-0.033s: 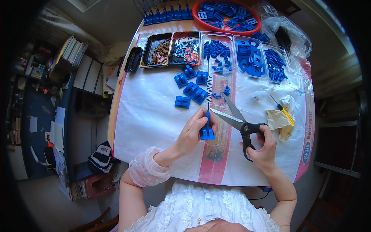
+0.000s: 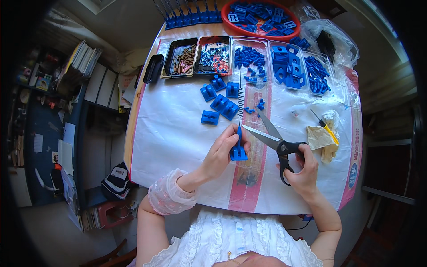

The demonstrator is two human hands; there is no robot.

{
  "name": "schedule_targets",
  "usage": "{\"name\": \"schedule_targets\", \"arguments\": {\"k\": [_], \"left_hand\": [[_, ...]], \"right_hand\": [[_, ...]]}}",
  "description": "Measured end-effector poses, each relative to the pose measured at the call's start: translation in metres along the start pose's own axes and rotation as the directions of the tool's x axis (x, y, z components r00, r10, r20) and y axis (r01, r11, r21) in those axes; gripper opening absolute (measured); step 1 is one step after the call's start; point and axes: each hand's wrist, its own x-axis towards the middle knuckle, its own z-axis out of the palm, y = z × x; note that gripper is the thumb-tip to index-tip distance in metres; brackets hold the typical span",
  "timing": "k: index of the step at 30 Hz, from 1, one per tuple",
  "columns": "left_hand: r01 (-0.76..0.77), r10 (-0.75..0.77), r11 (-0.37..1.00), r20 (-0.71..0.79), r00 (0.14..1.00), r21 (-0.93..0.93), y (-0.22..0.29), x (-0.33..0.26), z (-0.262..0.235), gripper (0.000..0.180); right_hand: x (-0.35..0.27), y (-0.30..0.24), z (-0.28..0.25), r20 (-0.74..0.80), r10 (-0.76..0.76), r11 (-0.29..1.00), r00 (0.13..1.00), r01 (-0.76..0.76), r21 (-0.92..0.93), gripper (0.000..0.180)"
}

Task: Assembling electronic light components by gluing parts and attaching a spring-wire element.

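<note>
- Pinching blue stemmed piece (image 2: 239,155) with wire spring (image 2: 240,102) in left hand (image 2: 219,149), over white sheet (image 2: 173,138).
- Gripping scissors (image 2: 281,143) by handles in right hand (image 2: 304,172), blades (image 2: 262,135) spread.
- Might nick left fingers (image 2: 231,139) if closing off-line.

This looks like a room in a home doubling as a small workshop: paper-laden shelving (image 2: 32,120) and a backpack (image 2: 117,181) at left, a sheet-covered table (image 2: 169,142) with parts trays (image 2: 171,51) at upper centre.
</note>
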Motion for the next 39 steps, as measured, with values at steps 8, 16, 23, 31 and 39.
{"name": "schedule_targets", "arguments": {"k": [8,16,23,31,39], "left_hand": [[-0.043,0.037,0.99,0.052,0.998,0.134,-0.0002,-0.0013,0.0009,0.018],[-0.037,0.032,0.995,0.059,0.998,0.088,0.0014,-0.0004,-0.0014,0.016],[-0.017,0.013,0.997,0.054,0.998,0.073,0.0,-0.0009,-0.0017,0.017],[-0.049,0.037,0.991,0.094,0.995,0.128,0.0004,-0.0005,-0.0017,0.016],[-0.05,0.039,0.99,0.084,0.996,0.129,0.0027,-0.0004,0.0008,0.018]], "right_hand": [[0.0001,0.001,-0.0001,0.007,-0.003,1.0,1.0,0.003,0.0,0.056],[0.0004,-0.0004,-0.0009,0.013,0.003,1.0,1.0,-0.003,0.0,0.055],[0.0001,0.0002,-0.001,0.019,0.007,1.0,1.0,-0.007,-0.007,0.056],[-0.0003,0.0021,-0.0005,0.016,0.0,1.0,1.0,0.0,-0.01,0.056],[0.0004,0.0003,-0.0013,0.015,0.0,1.0,1.0,0.0,-0.007,0.056]]}}
